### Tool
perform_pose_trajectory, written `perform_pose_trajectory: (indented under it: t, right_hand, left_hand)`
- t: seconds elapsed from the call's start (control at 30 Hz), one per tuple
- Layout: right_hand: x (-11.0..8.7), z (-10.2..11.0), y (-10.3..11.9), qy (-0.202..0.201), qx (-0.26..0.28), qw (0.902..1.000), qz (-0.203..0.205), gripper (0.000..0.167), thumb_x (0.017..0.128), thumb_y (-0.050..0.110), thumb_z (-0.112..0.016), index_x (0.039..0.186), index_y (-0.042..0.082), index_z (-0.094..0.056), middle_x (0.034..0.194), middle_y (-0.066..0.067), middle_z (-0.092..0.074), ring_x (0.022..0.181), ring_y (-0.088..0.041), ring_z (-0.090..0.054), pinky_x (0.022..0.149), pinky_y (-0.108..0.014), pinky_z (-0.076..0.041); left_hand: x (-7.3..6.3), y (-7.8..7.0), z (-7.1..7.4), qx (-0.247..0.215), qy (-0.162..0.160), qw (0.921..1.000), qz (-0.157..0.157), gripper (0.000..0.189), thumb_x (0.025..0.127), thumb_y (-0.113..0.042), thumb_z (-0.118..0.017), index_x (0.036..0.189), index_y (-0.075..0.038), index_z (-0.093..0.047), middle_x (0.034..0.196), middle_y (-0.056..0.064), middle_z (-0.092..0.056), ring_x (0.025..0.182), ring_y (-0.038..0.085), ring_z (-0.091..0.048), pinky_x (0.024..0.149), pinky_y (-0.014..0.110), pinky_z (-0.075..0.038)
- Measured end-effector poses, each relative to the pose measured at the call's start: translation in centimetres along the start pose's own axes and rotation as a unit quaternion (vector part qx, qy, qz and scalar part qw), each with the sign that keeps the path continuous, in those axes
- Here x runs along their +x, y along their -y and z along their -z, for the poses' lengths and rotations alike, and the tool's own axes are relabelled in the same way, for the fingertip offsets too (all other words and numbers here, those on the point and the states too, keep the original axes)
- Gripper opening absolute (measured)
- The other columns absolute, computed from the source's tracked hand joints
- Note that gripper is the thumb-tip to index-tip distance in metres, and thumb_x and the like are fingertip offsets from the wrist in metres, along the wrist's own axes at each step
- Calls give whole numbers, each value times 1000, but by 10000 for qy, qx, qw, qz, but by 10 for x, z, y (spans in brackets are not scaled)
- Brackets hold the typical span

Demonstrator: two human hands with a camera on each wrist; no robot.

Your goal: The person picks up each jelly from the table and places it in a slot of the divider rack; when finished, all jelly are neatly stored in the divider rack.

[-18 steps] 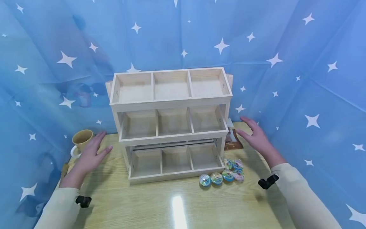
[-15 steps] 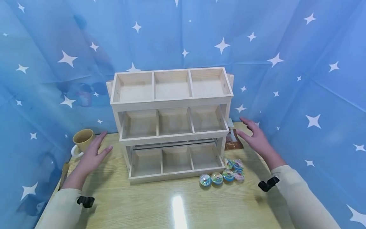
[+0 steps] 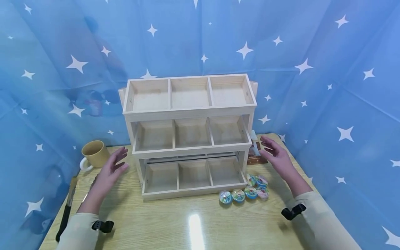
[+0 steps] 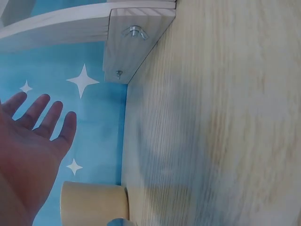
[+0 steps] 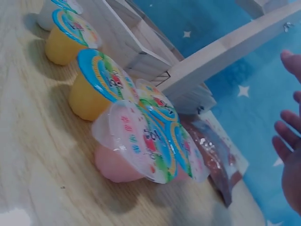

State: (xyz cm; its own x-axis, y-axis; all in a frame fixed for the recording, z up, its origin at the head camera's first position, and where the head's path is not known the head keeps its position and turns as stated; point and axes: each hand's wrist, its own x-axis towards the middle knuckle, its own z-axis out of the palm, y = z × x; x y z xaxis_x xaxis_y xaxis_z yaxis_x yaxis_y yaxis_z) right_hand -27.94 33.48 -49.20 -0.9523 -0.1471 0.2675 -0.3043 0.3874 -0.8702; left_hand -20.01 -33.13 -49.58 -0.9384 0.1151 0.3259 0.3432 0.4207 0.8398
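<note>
A three-tier wooden rack [image 3: 190, 112] stands mid-table, each tier split into three bare compartments. My left hand [image 3: 109, 173] hovers left of the rack with fingers spread, holding nothing. Just beyond it sits a yellow mug [image 3: 99, 156] with a white handle, whose side also shows in the left wrist view. On the other side, my right hand [image 3: 279, 161] hangs in the air, fingers relaxed and nothing in them. Several small jelly cups [image 5: 134, 141] with printed lids cluster at the rack's lower right corner. A brown packet [image 5: 214, 155] lies behind them beside the rack.
At the table's left edge lies a brush-like tool [image 3: 66, 210] with a black handle. Another thin tool [image 3: 93, 183] is partly hidden by the left forearm. A blue star-printed curtain [image 3: 200, 38] hangs behind and at both sides of the wooden table [image 3: 156, 225].
My left hand has moved right and a little lower, away from the mug, uncovering more of the tools. The right hand has dipped slightly. The view has shifted a bit.
</note>
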Motion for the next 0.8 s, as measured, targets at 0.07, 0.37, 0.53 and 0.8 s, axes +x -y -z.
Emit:
perform_pose_trajectory:
  t: [0.07,0.37,0.53,0.8]
  right_hand:
    - [-3,-1,0,-14,9,10000,-36,67,111,21,-71,171,11,-42,171,-20,-45,151,-49,-43,103,-9,-44]
    - [-13,-2,2,32,-166,9996,-207,68,109,25,-76,168,10,-46,169,-18,-47,152,-43,-44,107,-17,-46]
    - [-21,-2,1,69,-512,9985,-206,68,107,27,-78,166,9,-49,166,-17,-51,151,-43,-47,121,-49,-43]
    - [-46,-1,-9,453,-817,9949,-368,60,109,28,-76,162,10,-54,162,-14,-55,145,-43,-49,117,-58,-41]
  left_hand:
    - [0,2,-2,14,-22,10000,-56,68,113,-8,-63,173,-4,-30,170,28,-40,152,53,-39,112,12,-39]
    - [0,2,-8,-8,77,10000,-59,68,113,-8,-63,172,-4,-31,169,29,-41,152,49,-41,111,13,-41]
    - [-2,0,-16,-237,56,9997,-11,66,111,-3,-64,170,-1,-34,167,28,-43,148,30,-49,109,15,-45]
    - [-5,5,-32,-546,138,9983,146,66,107,-2,-70,164,5,-39,159,29,-48,133,0,-53,104,16,-50]
